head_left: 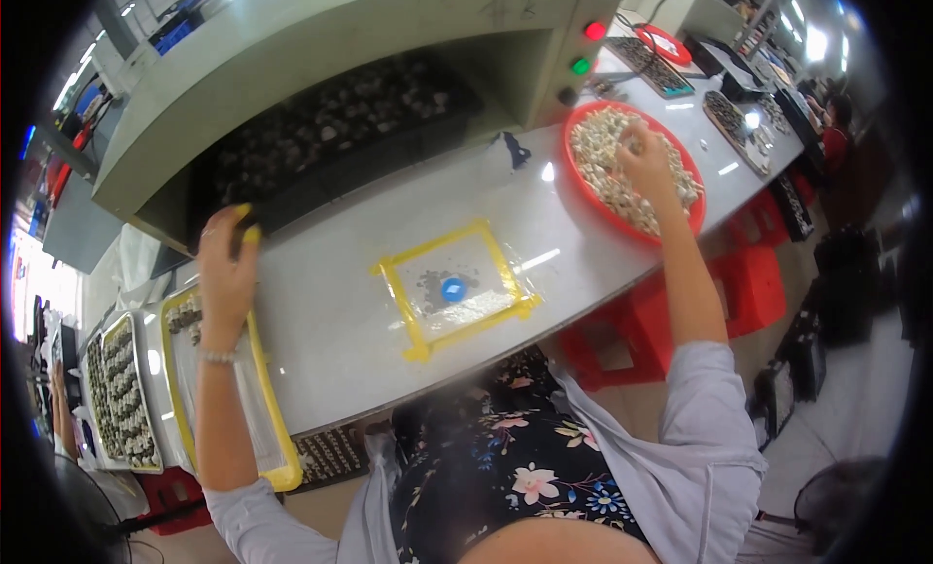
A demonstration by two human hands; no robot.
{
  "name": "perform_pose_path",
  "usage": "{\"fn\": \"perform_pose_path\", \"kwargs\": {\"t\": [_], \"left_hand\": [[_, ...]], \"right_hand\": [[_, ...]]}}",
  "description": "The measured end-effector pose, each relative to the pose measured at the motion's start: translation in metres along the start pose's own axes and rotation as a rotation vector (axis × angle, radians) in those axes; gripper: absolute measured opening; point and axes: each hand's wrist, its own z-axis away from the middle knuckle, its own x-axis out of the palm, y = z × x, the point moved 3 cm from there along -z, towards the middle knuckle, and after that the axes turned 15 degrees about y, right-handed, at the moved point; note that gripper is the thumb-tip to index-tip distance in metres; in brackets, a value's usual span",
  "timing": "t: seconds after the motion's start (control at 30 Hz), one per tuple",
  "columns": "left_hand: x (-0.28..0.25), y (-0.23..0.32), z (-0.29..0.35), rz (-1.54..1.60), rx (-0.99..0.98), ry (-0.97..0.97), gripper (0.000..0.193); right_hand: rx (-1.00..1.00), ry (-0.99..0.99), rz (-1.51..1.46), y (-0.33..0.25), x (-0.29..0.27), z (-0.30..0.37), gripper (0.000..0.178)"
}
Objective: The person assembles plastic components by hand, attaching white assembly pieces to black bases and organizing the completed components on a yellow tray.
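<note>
Hands well apart across the bench (pixel 330 341), your right hand (pixel 644 161) reaches into pale pieces (pixel 622 197) in the round red bowl (pixel 697 212) on your right, its grip impossible to tell; your left hand (pixel 228 268), fingers parted, is beside the grey-green machine (pixel 340 41), far from the bowl.

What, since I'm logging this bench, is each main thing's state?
Red bowl: heaped with pale pieces
Right hand: curled at the pale pieces
Left hand: partly open
Grey-green machine: front open
Red light: lit
Green light: lit
Yellow-edged tray: partly filled
Blue disc: inside yellow tape frame
</note>
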Motion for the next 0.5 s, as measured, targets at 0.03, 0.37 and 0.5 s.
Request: {"fn": "perform_pose_path", "kwargs": {"t": [0.03, 0.37, 0.5], "left_hand": [[0.009, 0.003, -0.011, -0.021, 0.027, -0.008, 0.036], [0.166, -0.006, -0.113, 0.027, -0.121, -0.678, 0.082], [0.231, -0.007, -0.126, 0.113, -0.128, -0.679, 0.085]], "right_hand": [[-0.051, -0.055, -0.066, -0.020, 0.003, 0.014, 0.017], [-0.314, -0.369, 0.089, -0.055, 0.049, 0.103, 0.023], [-0.427, -0.184, 0.123, -0.049, 0.043, 0.117, 0.034]]}}
